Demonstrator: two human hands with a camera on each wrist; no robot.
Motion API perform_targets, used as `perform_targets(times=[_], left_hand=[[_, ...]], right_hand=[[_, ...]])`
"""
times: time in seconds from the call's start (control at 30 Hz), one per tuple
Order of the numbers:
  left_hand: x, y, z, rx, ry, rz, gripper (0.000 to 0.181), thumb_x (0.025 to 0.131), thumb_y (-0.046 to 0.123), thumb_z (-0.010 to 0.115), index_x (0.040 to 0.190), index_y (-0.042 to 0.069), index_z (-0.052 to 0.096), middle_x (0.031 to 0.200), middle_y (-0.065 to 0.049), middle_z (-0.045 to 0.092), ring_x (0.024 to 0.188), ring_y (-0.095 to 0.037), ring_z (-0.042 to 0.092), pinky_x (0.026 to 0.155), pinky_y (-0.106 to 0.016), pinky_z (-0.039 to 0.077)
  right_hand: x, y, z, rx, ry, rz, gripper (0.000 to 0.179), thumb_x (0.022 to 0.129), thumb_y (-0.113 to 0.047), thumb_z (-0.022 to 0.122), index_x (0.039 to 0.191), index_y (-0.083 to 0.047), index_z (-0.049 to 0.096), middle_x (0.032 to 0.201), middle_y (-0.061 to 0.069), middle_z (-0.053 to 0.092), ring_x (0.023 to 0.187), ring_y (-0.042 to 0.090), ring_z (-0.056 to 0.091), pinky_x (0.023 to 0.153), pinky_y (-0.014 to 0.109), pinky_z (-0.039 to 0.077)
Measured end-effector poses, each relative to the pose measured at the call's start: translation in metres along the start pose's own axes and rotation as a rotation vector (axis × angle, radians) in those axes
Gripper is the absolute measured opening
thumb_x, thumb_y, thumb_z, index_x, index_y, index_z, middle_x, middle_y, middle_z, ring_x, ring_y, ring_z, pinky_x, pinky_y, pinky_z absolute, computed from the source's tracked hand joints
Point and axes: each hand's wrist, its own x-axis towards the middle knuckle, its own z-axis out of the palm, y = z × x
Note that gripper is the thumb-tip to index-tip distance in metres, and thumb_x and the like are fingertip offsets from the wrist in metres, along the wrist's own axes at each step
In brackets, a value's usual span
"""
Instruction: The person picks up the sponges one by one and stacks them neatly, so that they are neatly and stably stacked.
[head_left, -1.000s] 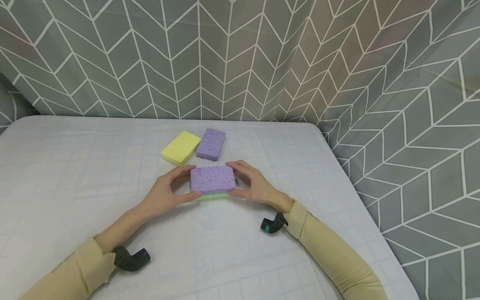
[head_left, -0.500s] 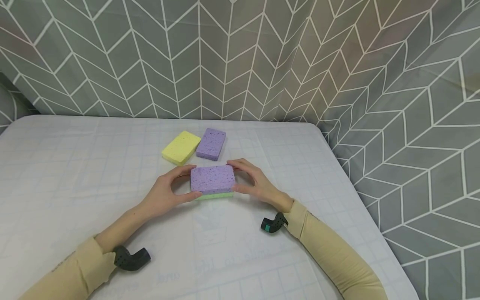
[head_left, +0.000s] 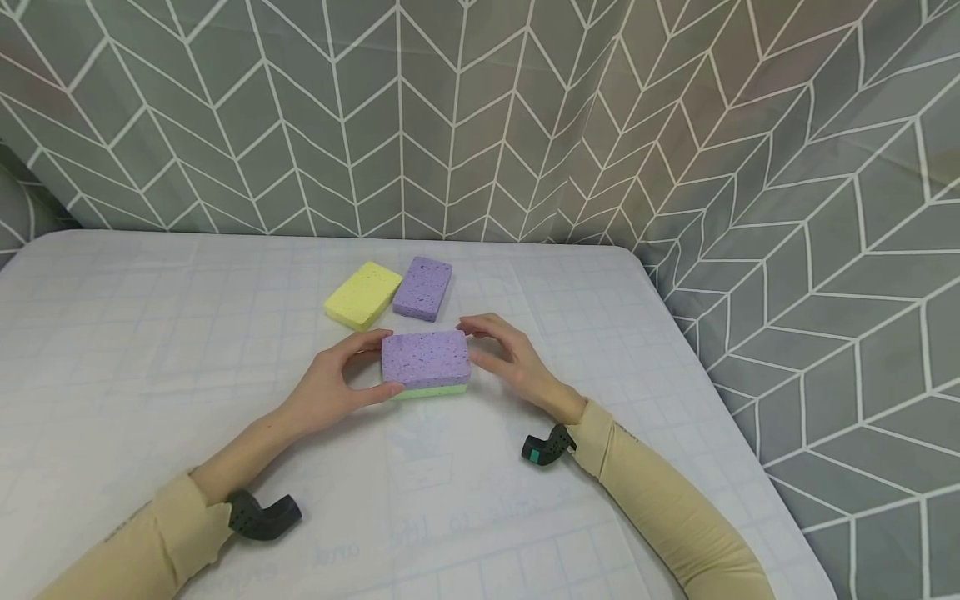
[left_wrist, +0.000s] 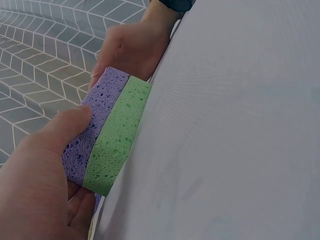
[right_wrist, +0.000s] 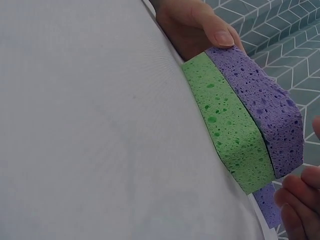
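Observation:
A purple sponge (head_left: 426, 358) lies squarely on top of a green sponge (head_left: 431, 391), which rests on the white table. My left hand (head_left: 333, 375) grips the purple sponge at its left end, thumb on the near edge and fingers on the far edge. In the left wrist view the thumb presses the side of the purple sponge (left_wrist: 97, 125), above the green sponge (left_wrist: 117, 135). Beside the stack's right end, my right hand (head_left: 517, 362) holds nothing, its fingers loosely bent. The right wrist view shows a small gap between those fingers (right_wrist: 300, 195) and the sponges.
Behind the stack, a yellow sponge (head_left: 363, 295) and a second purple sponge (head_left: 423, 288) lie side by side on the white-covered table (head_left: 187, 333). A grey patterned curtain (head_left: 420, 125) hangs along the table's back and right sides.
My right hand has let go of the purple sponge and drawn slightly back to the right, uncovering the green sponge's right corner. The left hand and the stack have stayed nearly still.

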Motion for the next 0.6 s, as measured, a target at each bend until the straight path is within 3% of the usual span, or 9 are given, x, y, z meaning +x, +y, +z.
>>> perform_targets(times=[0.23, 0.4, 0.47, 0.6], left_hand=[[0.0, 0.0, 0.0, -0.003, -0.001, 0.001, 0.077, 0.081, 0.031, 0.085, 0.146, 0.013, 0.048, 0.138, -0.009, 0.059, 0.13, -0.028, 0.056, 0.112, -0.041, 0.044], [0.0, -0.001, 0.001, -0.006, -0.002, 0.005, 0.077, 0.081, 0.03, 0.085, 0.145, 0.013, 0.048, 0.138, -0.009, 0.059, 0.13, -0.027, 0.056, 0.111, -0.04, 0.044], [0.0, -0.001, 0.001, -0.003, -0.002, 0.006, 0.077, 0.081, 0.031, 0.085, 0.145, 0.013, 0.048, 0.138, -0.009, 0.059, 0.129, -0.027, 0.056, 0.111, -0.04, 0.044], [0.0, -0.001, 0.001, 0.005, 0.0, 0.006, 0.077, 0.081, 0.031, 0.085, 0.146, 0.013, 0.048, 0.138, -0.009, 0.059, 0.129, -0.027, 0.057, 0.111, -0.041, 0.045]], right_hand=[[0.002, -0.013, 0.0, -0.032, 0.06, 0.029, 0.041, 0.093, 0.007, 0.056, 0.133, 0.013, 0.052, 0.127, 0.03, 0.059, 0.122, 0.043, 0.054, 0.109, 0.056, 0.042], [0.0, 0.0, 0.0, -0.066, 0.114, 0.026, 0.04, 0.094, 0.004, 0.058, 0.134, 0.009, 0.054, 0.128, 0.022, 0.062, 0.122, 0.034, 0.056, 0.11, 0.042, 0.044], [0.002, -0.006, 0.0, -0.079, 0.13, 0.028, 0.039, 0.094, 0.004, 0.059, 0.132, 0.008, 0.055, 0.127, 0.022, 0.062, 0.121, 0.034, 0.057, 0.109, 0.04, 0.045], [0.005, -0.024, -0.001, -0.083, 0.144, 0.028, 0.038, 0.092, 0.006, 0.059, 0.13, 0.011, 0.055, 0.124, 0.029, 0.06, 0.119, 0.041, 0.056, 0.107, 0.048, 0.045]])
